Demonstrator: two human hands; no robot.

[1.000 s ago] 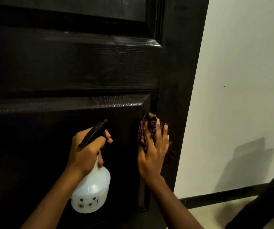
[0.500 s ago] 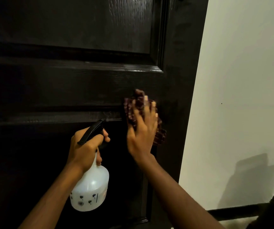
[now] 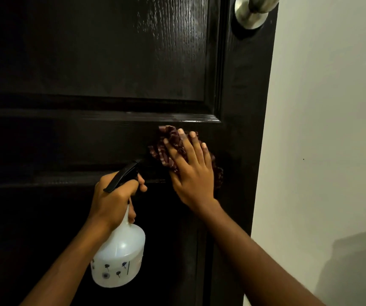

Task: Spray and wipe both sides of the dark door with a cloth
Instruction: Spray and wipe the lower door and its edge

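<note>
The dark panelled door fills most of the view, its upper panel glossy with wet streaks. My right hand lies flat with fingers spread, pressing a dark red patterned cloth against the door's middle rail near its right stile. My left hand grips the neck of a white spray bottle with a black trigger head, held just left of and below the cloth. The bottle hangs in front of the lower panel.
A round silver door knob sits at the top right of the door. A pale wall runs along the right, close to the door's edge, with a dim shadow low on it.
My right hand has slid the cloth upward from the lower panel's corner onto the middle rail. The view has tilted up, bringing the knob into sight. The left hand kept hold of the bottle.
</note>
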